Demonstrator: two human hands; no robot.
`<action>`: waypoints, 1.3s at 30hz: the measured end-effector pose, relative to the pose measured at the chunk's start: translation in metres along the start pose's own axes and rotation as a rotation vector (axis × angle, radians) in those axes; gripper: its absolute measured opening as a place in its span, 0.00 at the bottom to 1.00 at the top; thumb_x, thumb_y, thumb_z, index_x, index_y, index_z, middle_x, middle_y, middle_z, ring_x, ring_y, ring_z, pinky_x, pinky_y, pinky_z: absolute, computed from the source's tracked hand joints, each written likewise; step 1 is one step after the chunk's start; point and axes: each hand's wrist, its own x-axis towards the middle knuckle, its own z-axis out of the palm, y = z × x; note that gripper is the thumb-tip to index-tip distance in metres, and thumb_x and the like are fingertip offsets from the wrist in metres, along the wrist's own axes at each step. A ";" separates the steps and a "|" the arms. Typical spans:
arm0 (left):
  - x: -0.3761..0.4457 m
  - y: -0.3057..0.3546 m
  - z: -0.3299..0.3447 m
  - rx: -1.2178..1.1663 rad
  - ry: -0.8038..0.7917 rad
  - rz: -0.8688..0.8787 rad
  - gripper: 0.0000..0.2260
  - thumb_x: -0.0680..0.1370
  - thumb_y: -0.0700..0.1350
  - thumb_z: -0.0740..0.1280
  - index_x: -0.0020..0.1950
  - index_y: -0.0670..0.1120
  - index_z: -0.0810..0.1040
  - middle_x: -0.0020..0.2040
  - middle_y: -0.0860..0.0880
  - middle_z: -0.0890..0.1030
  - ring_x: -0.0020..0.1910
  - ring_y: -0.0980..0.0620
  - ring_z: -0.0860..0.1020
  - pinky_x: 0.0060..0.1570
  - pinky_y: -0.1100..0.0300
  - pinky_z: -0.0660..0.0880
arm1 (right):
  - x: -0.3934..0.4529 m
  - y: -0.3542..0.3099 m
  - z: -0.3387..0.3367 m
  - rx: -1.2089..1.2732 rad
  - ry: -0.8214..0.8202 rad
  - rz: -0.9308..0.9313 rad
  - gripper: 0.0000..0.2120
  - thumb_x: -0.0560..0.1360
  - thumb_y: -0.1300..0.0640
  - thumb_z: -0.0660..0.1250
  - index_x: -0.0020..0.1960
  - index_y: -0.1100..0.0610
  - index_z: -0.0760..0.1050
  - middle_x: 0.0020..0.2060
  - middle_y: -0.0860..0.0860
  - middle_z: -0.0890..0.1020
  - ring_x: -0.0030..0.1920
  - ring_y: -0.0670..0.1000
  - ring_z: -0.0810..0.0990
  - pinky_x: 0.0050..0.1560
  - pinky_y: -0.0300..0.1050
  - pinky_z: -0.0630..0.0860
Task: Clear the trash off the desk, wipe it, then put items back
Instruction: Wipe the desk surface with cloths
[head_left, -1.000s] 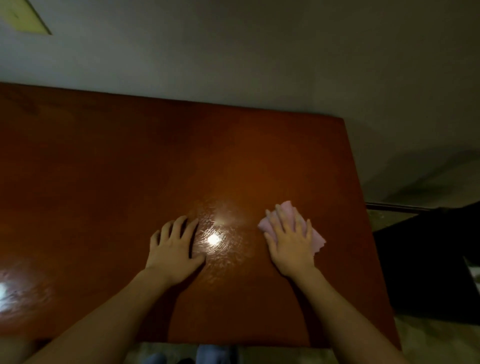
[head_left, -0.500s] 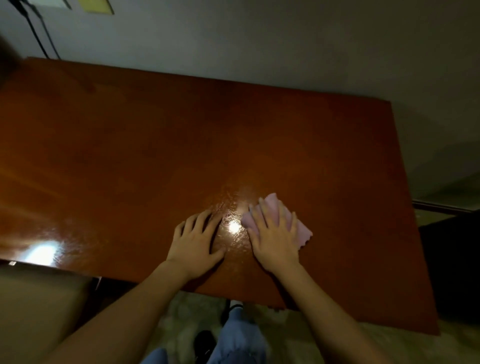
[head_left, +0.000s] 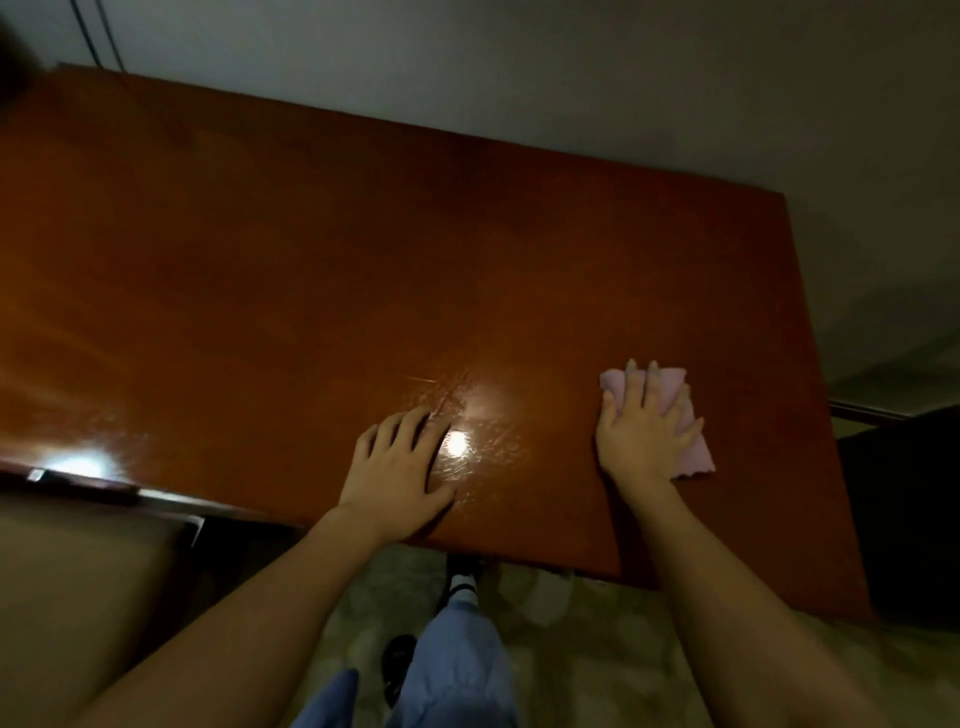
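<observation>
Glossy reddish-brown wooden desk (head_left: 322, 270), rectangular, top lit by two bright glare spots. Right hand (head_left: 641, 434) lies palm-down on a small pale pink wiping cloth (head_left: 693, 447), fingers straight and spread, pressing it flat to the desk; no curl round the fabric. Cloth shows beyond the fingertips and to the hand's right side, one crinkled edge sticking out by the wrist. It sits toward the desk's right end, nearer the front edge than the back. Left hand (head_left: 397, 470) rests flat on bare wood, fingers straight and slightly fanned, holding nothing; well apart from the right hand, w/ a glare spot just beside its index finger. Left wrist crosses the desk's front edge. Below the forearms: light blue trouser legs (head_left: 457, 670), one dark shoe (head_left: 397, 657), mottled floor (head_left: 613, 670). Grey wall (head_left: 571, 78) behind the desk.
</observation>
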 end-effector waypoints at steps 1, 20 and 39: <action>-0.002 -0.002 0.002 0.003 0.000 0.007 0.34 0.75 0.67 0.50 0.77 0.56 0.46 0.77 0.52 0.49 0.75 0.48 0.48 0.73 0.50 0.48 | -0.001 -0.010 0.002 -0.007 -0.006 -0.019 0.27 0.81 0.45 0.48 0.78 0.48 0.47 0.78 0.49 0.48 0.76 0.60 0.43 0.72 0.67 0.44; -0.005 0.006 0.006 0.008 0.027 -0.037 0.36 0.72 0.67 0.51 0.77 0.55 0.48 0.76 0.50 0.51 0.74 0.46 0.51 0.70 0.46 0.53 | -0.092 0.048 0.018 -0.262 -0.129 -0.565 0.25 0.81 0.42 0.43 0.73 0.48 0.61 0.73 0.49 0.64 0.71 0.59 0.61 0.63 0.67 0.66; 0.040 0.077 0.001 0.046 0.002 0.016 0.38 0.68 0.69 0.47 0.76 0.57 0.48 0.76 0.49 0.50 0.74 0.44 0.50 0.69 0.45 0.52 | -0.058 0.068 0.010 -0.202 -0.115 -0.644 0.25 0.78 0.43 0.51 0.73 0.49 0.63 0.73 0.49 0.62 0.72 0.59 0.58 0.66 0.67 0.57</action>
